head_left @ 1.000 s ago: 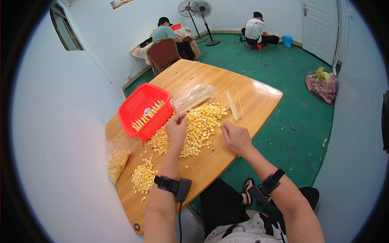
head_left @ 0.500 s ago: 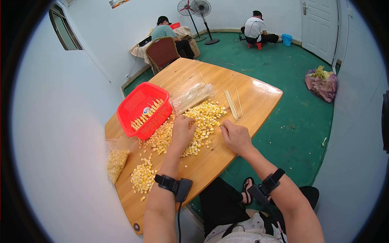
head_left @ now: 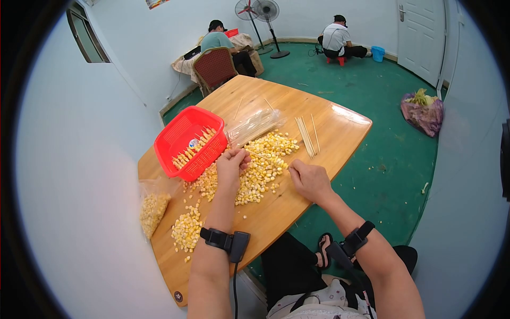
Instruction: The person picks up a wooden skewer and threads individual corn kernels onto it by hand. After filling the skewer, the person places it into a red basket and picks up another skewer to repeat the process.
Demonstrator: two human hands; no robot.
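Over the corn kernels (head_left: 260, 178), my left hand (head_left: 232, 164) has its fingers curled and pressed together; whatever they hold is too small to name. To the right, my right hand (head_left: 309, 181) pinches a thin wooden skewer (head_left: 261, 156), which points left over the kernels. A yellow kernel seems to be at its fingertips. Left of my hands, a red basket (head_left: 183, 127) contains skewers threaded with kernels (head_left: 192, 149). Behind the kernels is a clear bag of bare skewers (head_left: 255, 127), with several loose skewers (head_left: 305, 137) to its right.
A smaller kernel pile (head_left: 187, 229) and a bag of kernels (head_left: 154, 210) are at the table's left. Beyond the wooden table (head_left: 340, 127) are two seated people, two fans (head_left: 267, 10), a blue bucket (head_left: 377, 53) and a purple bag (head_left: 425, 114) on the floor.
My left hand has shifted slightly left and its fingers have turned upward, away from the kernels. My right hand has barely moved.
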